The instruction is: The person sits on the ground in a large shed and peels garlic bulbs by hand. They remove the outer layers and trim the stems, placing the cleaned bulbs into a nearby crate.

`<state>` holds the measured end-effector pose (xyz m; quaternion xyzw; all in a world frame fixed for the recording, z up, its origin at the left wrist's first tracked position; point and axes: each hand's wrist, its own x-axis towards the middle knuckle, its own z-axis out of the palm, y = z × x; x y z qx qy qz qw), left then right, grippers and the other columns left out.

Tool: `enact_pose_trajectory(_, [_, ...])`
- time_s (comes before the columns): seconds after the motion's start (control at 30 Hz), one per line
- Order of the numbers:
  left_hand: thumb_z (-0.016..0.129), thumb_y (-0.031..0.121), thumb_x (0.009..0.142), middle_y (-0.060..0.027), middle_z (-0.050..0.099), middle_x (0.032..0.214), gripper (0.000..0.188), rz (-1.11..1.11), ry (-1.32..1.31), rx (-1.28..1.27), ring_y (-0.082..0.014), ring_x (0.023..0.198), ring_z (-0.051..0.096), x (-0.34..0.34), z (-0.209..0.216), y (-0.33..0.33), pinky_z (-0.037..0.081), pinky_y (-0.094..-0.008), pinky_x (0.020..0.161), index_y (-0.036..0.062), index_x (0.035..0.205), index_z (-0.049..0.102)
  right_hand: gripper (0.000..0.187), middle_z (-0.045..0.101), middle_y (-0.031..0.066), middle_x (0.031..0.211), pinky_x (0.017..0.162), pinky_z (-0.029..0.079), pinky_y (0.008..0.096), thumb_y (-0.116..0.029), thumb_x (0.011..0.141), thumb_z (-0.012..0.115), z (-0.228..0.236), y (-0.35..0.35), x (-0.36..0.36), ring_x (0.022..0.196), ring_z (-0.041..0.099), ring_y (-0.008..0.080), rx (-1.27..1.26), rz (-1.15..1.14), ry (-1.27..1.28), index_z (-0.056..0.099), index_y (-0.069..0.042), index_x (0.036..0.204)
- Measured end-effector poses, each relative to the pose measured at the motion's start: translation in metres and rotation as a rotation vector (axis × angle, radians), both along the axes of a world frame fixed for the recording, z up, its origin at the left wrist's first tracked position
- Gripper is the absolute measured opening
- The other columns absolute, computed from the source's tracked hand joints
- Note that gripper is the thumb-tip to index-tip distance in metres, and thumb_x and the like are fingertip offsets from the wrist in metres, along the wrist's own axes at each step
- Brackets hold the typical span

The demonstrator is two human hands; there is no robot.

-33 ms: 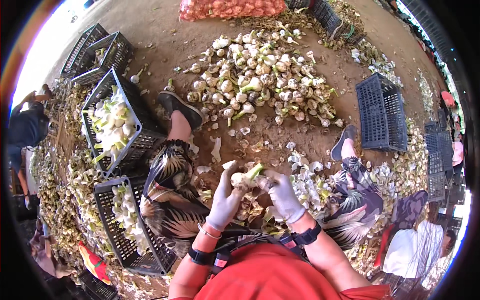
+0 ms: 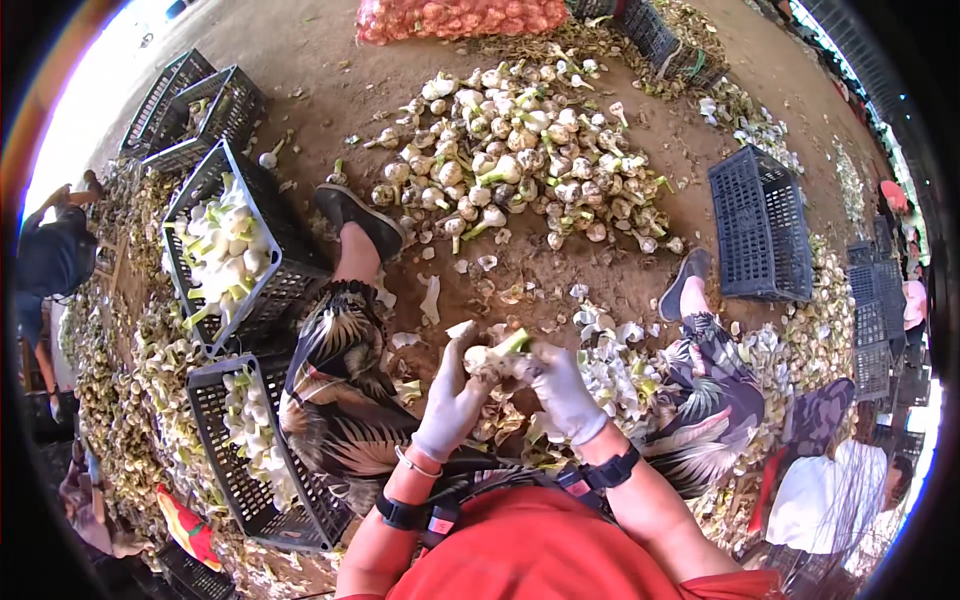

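Left hand [image 2: 452,398] and right hand [image 2: 563,388] (gloved) grip garlic bulb [image 2: 492,356].

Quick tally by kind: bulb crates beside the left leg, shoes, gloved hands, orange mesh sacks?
Bulb crates: 2 (upper crate, lower crate)
Shoes: 2 (left shoe, right shoe)
Gloved hands: 2 (left hand, right hand, holding bulb)
Orange mesh sack: 1
Total: 7

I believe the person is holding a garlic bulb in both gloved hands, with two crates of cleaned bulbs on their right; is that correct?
Not quite: the head view shows both filled crates on the person's left. The left hand and right hand, both gloved, do hold a garlic bulb.
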<state>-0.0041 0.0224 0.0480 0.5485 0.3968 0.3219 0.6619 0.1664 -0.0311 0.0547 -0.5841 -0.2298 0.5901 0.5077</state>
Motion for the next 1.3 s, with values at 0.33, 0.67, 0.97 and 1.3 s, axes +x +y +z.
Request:
enact_pose_trajectory(0.33, [0.047,0.061,0.103,-0.0078,0.071,0.095,0.06,-0.405,-0.365,-0.803,-0.0156,0.069,0.063,-0.04,-0.008,0.006,0.048,-0.0266,0.056,0.0082,0.131,0.058,0.034,0.072,0.0058,0.099,0.081,0.054,0.0317,0.008,0.079,0.062,0.027,0.0,0.01,0.089,0.068,0.019,0.493,0.31,-0.565,0.074,-0.003,0.109])
enact_pose_trajectory(0.67, [0.059,0.053,0.101,-0.0076,0.069,0.113,0.05,-0.131,-0.463,-0.924,-0.0198,0.096,0.066,-0.007,0.011,-0.019,0.056,-0.0365,0.077,0.0106,0.127,0.059,0.042,0.065,0.0094,0.132,0.103,0.048,0.0309,-0.004,0.09,0.072,0.021,-0.03,0.027,0.119,0.062,0.0181,0.253,0.193,-0.271,0.065,-0.001,0.131])
enact_pose_trajectory(0.97, [0.07,0.01,0.09,-0.0114,0.065,0.093,0.009,-0.053,0.28,0.419,-0.0265,0.092,0.062,-0.011,0.042,-0.025,0.05,-0.0369,0.083,0.0022,0.093,0.068,0.025,0.072,0.0074,0.1,0.076,0.062,0.0374,-0.022,0.095,0.075,0.002,-0.031,0.038,0.088,0.073,0.0206,0.003,-0.337,0.008,0.068,-0.002,0.109])
enact_pose_trajectory(1.3, [0.071,0.016,0.092,-0.0158,0.061,0.132,0.041,-0.214,0.48,0.082,-0.0288,0.121,0.06,-0.011,0.027,-0.021,0.05,-0.0383,0.1,0.0015,0.129,0.06,0.021,0.071,0.007,0.095,0.078,0.058,0.0335,-0.02,0.096,0.073,-0.012,-0.027,0.034,0.087,0.069,0.0174,-0.027,-0.406,0.151,0.068,-0.003,0.109])
